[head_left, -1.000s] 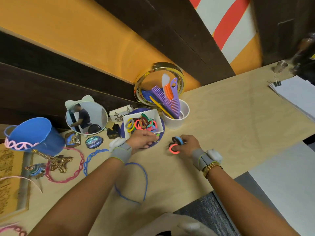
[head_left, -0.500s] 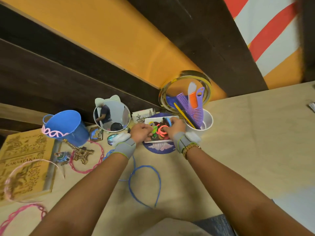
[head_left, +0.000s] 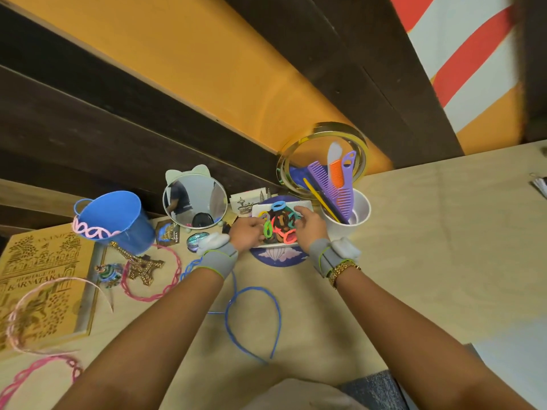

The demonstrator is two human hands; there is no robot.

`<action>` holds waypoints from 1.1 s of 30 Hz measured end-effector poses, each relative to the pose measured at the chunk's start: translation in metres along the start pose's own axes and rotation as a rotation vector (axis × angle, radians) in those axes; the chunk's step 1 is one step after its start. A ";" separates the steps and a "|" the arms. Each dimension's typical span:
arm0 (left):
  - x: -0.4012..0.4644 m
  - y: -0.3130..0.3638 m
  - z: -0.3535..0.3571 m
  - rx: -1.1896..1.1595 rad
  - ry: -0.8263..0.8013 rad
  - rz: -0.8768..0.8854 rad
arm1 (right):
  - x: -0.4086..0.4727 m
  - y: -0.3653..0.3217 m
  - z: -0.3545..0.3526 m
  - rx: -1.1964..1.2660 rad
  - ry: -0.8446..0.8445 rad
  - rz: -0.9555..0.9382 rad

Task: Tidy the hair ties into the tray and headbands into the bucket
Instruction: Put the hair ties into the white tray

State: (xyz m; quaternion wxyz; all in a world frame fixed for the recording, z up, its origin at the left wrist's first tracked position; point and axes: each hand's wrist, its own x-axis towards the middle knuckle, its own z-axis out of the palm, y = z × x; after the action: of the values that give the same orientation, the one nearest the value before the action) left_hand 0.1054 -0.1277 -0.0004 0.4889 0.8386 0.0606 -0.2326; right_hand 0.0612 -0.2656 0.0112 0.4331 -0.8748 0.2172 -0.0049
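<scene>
Hair ties (head_left: 279, 224) in many colors lie piled in the white tray (head_left: 305, 205), which sits on a round purple mat (head_left: 278, 257) on the tabletop (head_left: 414, 247). Both hands are at the tray. The left hand (head_left: 247, 233) rests at the tray's left edge with its fingers curled; I cannot tell if its grip holds a tie. The right hand (head_left: 310, 224) lies over the right side of the pile, with its fingers stretched out and touching the ties, so its grip is loose and wide. A light blue tie (head_left: 278, 206) sits at the back of the pile. The blue bucket (head_left: 118, 223) stands well to the left, with a pink headband (head_left: 91, 232) hanging over its rim. A blue headband (head_left: 254, 321) lies on the tabletop between the two arms. A pink wavy headband (head_left: 154, 279) lies near a small gold tower (head_left: 139, 263). A thin pale headband (head_left: 44, 315) rests on a book (head_left: 35, 261) at the left. A white cup (head_left: 356, 217) full of combs (head_left: 334, 184) stands just right of the tray. A small round mirror (head_left: 194, 201) stands between the bucket and the tray.
</scene>
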 end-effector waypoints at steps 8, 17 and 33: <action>-0.009 -0.011 -0.016 0.050 0.064 0.080 | -0.019 0.002 0.008 0.150 -0.047 0.012; -0.035 -0.030 -0.041 -0.028 -0.010 0.082 | -0.053 0.002 0.037 -0.007 -0.264 -0.042; -0.073 -0.094 -0.085 -0.077 -0.168 -0.041 | -0.084 -0.002 0.074 -0.490 -0.396 -0.138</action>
State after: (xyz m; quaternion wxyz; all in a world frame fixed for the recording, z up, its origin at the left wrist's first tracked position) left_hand 0.0376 0.0020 -0.0071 0.5195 0.7951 0.0454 -0.3097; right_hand 0.0009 -0.1764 -0.0181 0.2419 -0.9497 0.0633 0.1886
